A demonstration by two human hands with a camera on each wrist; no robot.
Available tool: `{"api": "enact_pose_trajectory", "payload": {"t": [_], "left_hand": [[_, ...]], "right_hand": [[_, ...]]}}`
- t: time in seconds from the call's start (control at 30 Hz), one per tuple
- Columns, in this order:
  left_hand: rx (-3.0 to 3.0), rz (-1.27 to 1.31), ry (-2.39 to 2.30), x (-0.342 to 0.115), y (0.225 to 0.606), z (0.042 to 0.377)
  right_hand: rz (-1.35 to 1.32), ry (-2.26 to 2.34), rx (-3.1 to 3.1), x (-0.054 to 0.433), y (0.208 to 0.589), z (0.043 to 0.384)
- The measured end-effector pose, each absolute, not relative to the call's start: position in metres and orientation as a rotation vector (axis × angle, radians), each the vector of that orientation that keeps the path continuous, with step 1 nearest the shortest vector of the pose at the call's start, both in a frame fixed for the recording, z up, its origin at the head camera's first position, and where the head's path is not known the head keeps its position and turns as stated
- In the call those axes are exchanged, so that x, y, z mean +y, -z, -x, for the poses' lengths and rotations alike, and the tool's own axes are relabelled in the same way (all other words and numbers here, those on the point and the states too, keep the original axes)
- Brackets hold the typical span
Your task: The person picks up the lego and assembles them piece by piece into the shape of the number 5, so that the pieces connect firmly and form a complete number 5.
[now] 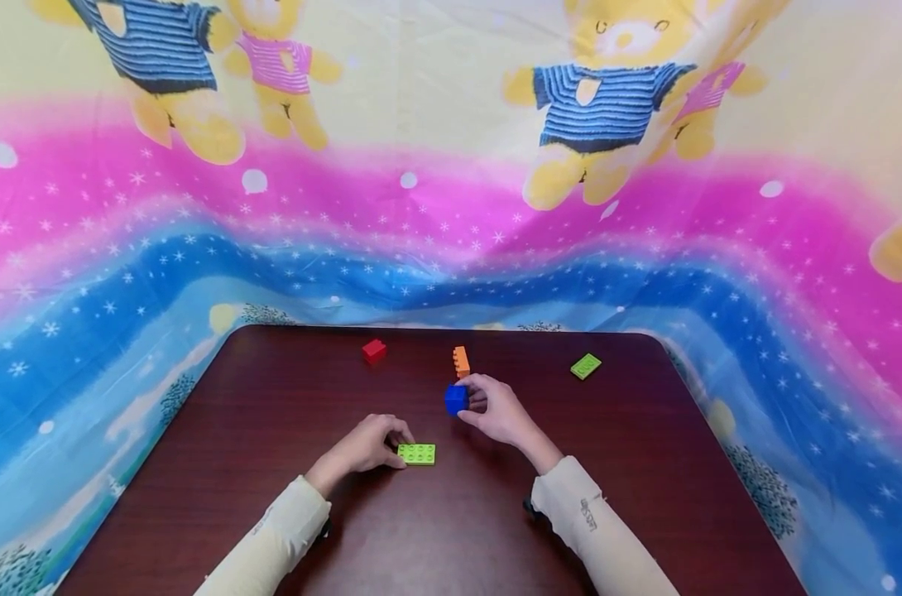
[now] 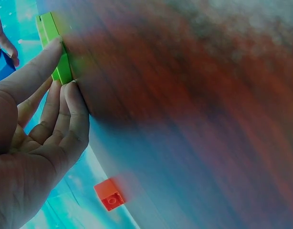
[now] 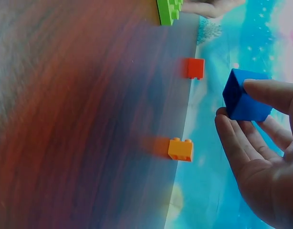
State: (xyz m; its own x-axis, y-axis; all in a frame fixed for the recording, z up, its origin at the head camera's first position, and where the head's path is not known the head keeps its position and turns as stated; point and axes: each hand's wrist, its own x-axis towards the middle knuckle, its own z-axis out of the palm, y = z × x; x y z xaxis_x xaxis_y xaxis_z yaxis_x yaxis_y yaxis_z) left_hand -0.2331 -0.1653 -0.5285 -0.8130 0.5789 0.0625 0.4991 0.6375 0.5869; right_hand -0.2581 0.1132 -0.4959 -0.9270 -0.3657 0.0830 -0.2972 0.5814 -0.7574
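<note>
My left hand (image 1: 367, 443) pinches the left end of a flat lime-green brick (image 1: 417, 454) between thumb and fingers, low over the dark table; its studs face up. In the left wrist view the thumb lies along one side of that green brick (image 2: 55, 47) and the fingers along the other. Farther forward and to the right, my right hand (image 1: 498, 410) grips a blue brick (image 1: 455, 400) by its right side. The right wrist view shows this blue brick (image 3: 249, 95) raised off the table, between thumb and fingertips.
An orange brick (image 1: 461, 362) lies just beyond the right hand. A red brick (image 1: 374, 352) is at the back left, and a second lime-green brick (image 1: 586, 366) at the back right. The brown table (image 1: 220, 463) ends at a patterned cloth (image 1: 451, 207) hanging behind and at the sides.
</note>
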Motion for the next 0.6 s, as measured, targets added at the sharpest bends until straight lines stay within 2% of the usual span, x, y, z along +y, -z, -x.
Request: {"api": "enact_pose_trajectory", "payload": {"t": [0.6], "left_hand": [[2.715, -0.897, -0.912, -0.165, 0.529, 0.235]], "right_hand": [[0.624, 1.209, 2.698, 0.105, 0.508, 0.235]]}}
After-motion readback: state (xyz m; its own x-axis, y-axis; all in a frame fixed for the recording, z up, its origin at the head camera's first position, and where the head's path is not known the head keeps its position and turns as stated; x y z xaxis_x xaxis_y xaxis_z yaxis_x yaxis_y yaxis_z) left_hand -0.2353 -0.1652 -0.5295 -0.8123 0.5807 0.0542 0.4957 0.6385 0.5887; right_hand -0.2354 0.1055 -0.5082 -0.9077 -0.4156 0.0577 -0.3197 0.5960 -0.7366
